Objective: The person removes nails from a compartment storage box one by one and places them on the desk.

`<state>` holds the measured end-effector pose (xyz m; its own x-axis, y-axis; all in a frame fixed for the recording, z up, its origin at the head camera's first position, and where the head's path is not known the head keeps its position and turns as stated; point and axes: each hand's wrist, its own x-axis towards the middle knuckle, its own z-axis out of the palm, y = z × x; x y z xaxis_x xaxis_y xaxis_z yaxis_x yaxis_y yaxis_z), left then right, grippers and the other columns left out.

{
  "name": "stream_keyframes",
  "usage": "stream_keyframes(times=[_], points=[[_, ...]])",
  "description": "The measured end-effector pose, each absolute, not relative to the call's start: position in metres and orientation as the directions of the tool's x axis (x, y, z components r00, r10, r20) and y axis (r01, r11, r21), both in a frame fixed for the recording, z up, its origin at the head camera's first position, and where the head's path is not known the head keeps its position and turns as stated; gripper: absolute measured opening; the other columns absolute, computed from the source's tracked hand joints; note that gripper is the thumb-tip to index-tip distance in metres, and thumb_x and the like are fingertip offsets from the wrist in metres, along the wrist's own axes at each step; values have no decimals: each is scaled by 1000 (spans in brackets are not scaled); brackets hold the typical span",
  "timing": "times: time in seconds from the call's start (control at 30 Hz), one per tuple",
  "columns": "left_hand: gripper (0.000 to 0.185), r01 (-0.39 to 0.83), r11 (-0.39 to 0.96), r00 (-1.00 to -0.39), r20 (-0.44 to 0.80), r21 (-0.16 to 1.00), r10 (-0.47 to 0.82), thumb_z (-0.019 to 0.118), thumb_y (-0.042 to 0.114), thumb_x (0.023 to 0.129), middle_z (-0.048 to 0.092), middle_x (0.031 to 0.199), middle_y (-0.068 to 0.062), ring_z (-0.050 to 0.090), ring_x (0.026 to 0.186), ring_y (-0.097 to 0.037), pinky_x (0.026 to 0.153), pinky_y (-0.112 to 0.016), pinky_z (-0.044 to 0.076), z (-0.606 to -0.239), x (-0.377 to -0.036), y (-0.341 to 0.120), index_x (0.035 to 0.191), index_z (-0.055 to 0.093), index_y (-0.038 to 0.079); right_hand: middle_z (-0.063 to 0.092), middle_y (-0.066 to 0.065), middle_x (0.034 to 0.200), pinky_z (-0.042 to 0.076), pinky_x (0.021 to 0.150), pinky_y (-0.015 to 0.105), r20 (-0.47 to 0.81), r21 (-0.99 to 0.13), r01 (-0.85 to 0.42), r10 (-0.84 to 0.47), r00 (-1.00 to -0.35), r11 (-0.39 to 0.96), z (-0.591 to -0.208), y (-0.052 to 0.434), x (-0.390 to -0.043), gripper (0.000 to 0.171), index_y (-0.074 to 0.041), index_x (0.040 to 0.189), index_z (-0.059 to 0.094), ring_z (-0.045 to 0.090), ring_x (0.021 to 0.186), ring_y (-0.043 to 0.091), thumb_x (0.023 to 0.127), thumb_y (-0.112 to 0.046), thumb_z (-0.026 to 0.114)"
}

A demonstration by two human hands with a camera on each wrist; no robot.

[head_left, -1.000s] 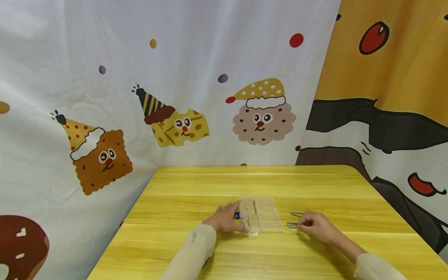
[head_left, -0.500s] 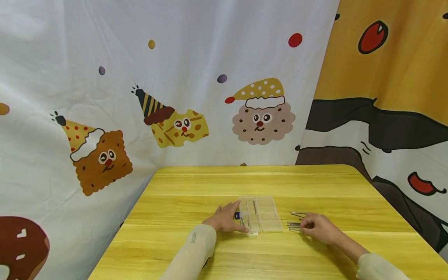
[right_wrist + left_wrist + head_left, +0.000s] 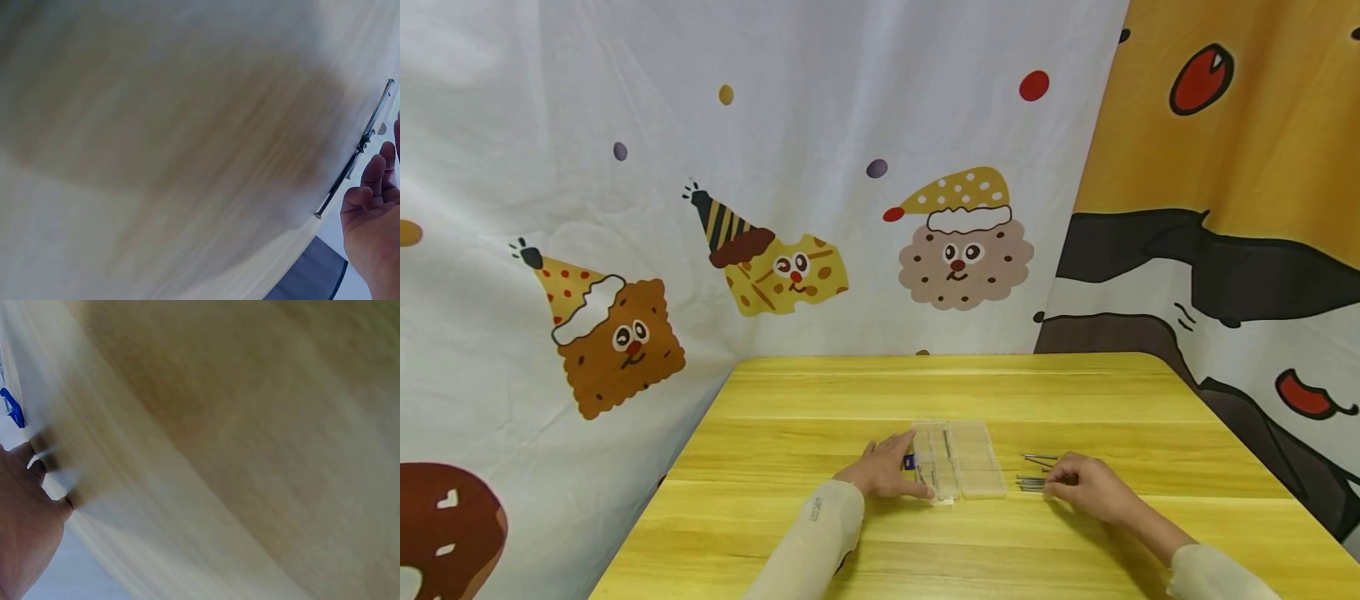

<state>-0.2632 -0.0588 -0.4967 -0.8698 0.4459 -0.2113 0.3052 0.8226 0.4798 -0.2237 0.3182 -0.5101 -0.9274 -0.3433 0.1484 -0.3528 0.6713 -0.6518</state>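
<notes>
A clear plastic compartment box [image 3: 952, 471] lies on the table with its lid [image 3: 976, 458] folded out to the right. Several thin metal nails are in its compartments. My left hand [image 3: 883, 471] is spread along the box's left side, thumb at the near corner and fingers reaching the far one. To the right of the box, a small row of nails [image 3: 1030, 483] lies side by side, with a few more nails [image 3: 1037, 457] just behind. My right hand [image 3: 1090, 487] has thumb and index finger together at the row's right ends, pinching a nail there. Flat nail heads show in the right wrist view.
A small blue piece [image 3: 909, 462] sits at the box's left side, by the left hand. The wood-grain table [image 3: 820, 392] runs back to a printed curtain [image 3: 820, 125] with cartoon figures.
The right hand has shifted slightly right, and more of the nails in the row show, lying closer together. The left hand and the box have stayed in place.
</notes>
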Motion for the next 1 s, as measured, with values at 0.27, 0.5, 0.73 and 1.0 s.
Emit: stream_keyframes(times=[0.27,0.5,0.73,1.0], points=[[113,304,830,-872,-214,468,440,72,68,77,24,163,-3,20,149,-23,121,-50,8,-497,-262,-58,161,14,20,60,-4,85,43,56,23,156,-667,-349,-335,-929,658,-503,312,-224,9,-17,87,72,48,70,5,91,-24,74],[114,306,830,-874,-209,467,440,71,70,77,24,163,-3,21,149,-24,121,-50,8,-501,-265,-58,161,14,20,60,-6,88,44,57,25,164,-667,-320,-285,-944,673,-492,299,-228,11,-16,93,74,50,75,10,94,-27,71],[113,305,829,-871,-214,468,442,70,71,77,23,163,-4,20,149,-25,121,-51,8,-503,-266,-59,161,13,21,62,-6,91,45,58,26,261,-681,-327,-201,-944,655,-488,271,-233,15,-12,96,76,52,78,14,94,-27,71],[114,296,832,-873,-220,470,435,70,72,76,22,163,-3,19,150,-24,121,-50,7,-503,-265,-58,161,13,22,65,3,101,48,61,28,242,-729,-220,-57,-969,648,-485,236,-239,21,-8,105,75,55,81,16,95,-26,70]])
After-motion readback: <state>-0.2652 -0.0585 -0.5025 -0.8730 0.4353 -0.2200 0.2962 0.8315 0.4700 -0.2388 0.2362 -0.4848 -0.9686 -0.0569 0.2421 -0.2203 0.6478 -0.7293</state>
